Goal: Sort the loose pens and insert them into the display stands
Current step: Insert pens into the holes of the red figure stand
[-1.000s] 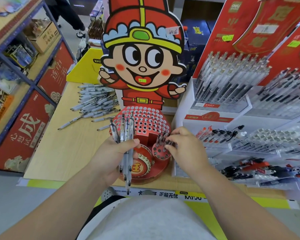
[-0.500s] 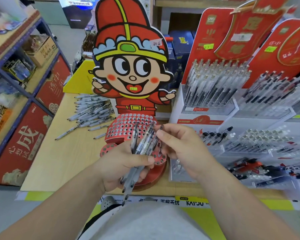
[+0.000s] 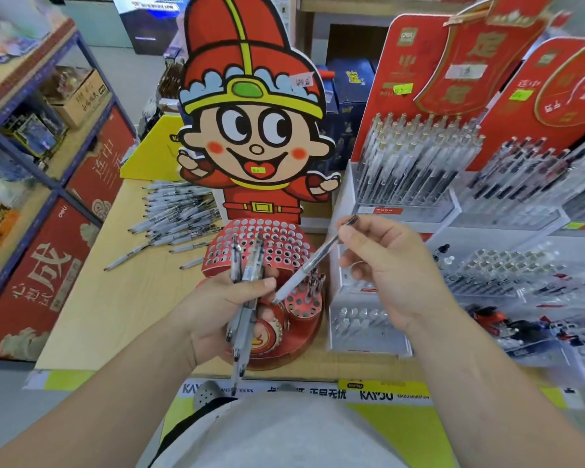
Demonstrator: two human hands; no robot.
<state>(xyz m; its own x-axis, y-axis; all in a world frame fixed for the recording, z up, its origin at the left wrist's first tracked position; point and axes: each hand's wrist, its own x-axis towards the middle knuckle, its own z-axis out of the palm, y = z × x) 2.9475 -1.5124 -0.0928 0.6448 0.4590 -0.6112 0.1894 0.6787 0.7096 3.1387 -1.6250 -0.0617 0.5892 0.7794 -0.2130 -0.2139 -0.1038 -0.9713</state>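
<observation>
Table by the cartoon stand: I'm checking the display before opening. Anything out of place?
Yes. A heap of loose pens lies on the table left of the red stand, a few strayed from it; most of the stand's holes are empty.

KAYOU and 正品无忧 on the printed strip (image 3: 375, 395) edging the surface before me, a large 成 on the red panel (image 3: 53, 261) to my left, 连中 on the red header of the display stand (image 3: 534, 83) to my right, yellow price stickers (image 3: 402, 88) too blurred for me to read
</observation>
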